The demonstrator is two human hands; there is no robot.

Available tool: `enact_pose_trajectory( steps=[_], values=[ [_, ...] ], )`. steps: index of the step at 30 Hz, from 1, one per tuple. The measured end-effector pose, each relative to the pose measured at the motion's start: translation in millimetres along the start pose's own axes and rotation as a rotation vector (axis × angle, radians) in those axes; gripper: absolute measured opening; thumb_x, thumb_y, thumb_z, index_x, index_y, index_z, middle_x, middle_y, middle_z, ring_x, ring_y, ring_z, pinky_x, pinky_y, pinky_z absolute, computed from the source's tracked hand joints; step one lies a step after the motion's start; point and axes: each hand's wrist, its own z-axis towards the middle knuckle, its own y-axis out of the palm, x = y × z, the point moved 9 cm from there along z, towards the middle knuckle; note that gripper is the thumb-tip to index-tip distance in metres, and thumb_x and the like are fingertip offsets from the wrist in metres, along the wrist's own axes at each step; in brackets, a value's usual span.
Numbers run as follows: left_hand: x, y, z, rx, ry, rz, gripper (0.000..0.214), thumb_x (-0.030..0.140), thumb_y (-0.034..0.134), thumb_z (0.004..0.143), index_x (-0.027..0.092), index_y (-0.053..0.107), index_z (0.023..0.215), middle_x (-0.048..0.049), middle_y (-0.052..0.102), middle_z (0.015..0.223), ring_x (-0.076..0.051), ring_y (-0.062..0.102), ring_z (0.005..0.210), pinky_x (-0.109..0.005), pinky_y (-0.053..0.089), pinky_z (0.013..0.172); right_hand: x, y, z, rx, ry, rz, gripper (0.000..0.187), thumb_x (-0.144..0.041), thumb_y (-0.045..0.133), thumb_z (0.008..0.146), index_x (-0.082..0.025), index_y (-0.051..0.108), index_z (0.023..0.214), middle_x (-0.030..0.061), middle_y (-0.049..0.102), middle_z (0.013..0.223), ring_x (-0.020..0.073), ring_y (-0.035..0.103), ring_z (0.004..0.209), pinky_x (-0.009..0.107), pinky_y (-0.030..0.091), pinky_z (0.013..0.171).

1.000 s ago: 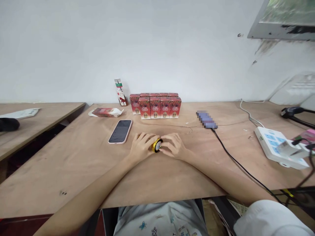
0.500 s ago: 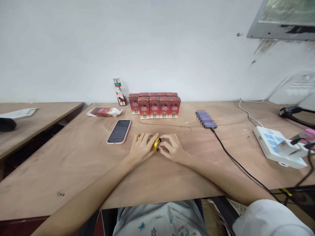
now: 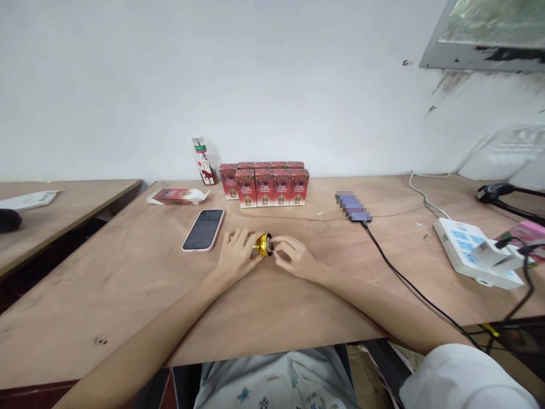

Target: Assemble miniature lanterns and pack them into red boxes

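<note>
A small shiny gold ornament point(image 3: 264, 245), shaped like a little lantern, lies sideways just above the table with its round dark-rimmed base turned to the right. My left hand point(image 3: 240, 253) is closed around its narrower end, which the fingers partly hide. At the base end, the thumb and forefinger of my right hand point(image 3: 294, 257) pinch in at the rim. Whether a small part is between those fingertips is too fine to see. Behind my hands stands a block of red Christmas boxes point(image 3: 272, 187), each printed with a gold lantern picture.
A phone in a pink case point(image 3: 203, 230) lies left of my hands. Behind it are an opened red box point(image 3: 179, 196) and a small packet point(image 3: 205, 165) against the wall. To the right lie a cabled phone point(image 3: 353, 206), a bent wire point(image 3: 326, 227) and a white power strip point(image 3: 472, 250).
The ornament has turned in my left hand, so more of its gold body and base shows. My right fingertips have shifted slightly at the rim. The whole view has moved a little.
</note>
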Motion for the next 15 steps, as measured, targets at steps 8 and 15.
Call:
enact_pose_trajectory(
  steps=[8,15],
  values=[
    [2.4,-3.5,-1.6,0.038,0.05,-0.034,0.031,0.028,0.057,0.083,0.015,0.057,0.112,-0.0101,0.065,0.098,-0.023,0.058,0.088,-0.035,0.034,0.076,5.4,-5.3,0.5,0.028,0.061,0.135,0.008,-0.013,0.052,0.084,-0.021,0.051,0.083,0.0101,0.066,0.098,0.0177,0.063,0.091,0.033,0.054,0.079],
    [4.3,-5.8,-2.3,0.048,0.065,-0.05,0.031,0.039,0.055,0.087,0.015,0.058,0.106,-0.01,0.065,0.094,-0.022,0.058,0.084,-0.033,0.033,0.071,2.9,-4.8,1.5,0.031,0.096,0.208,0.009,-0.013,0.052,0.084,-0.021,0.051,0.081,0.0095,0.067,0.096,0.0174,0.063,0.09,0.034,0.053,0.08]
  ],
)
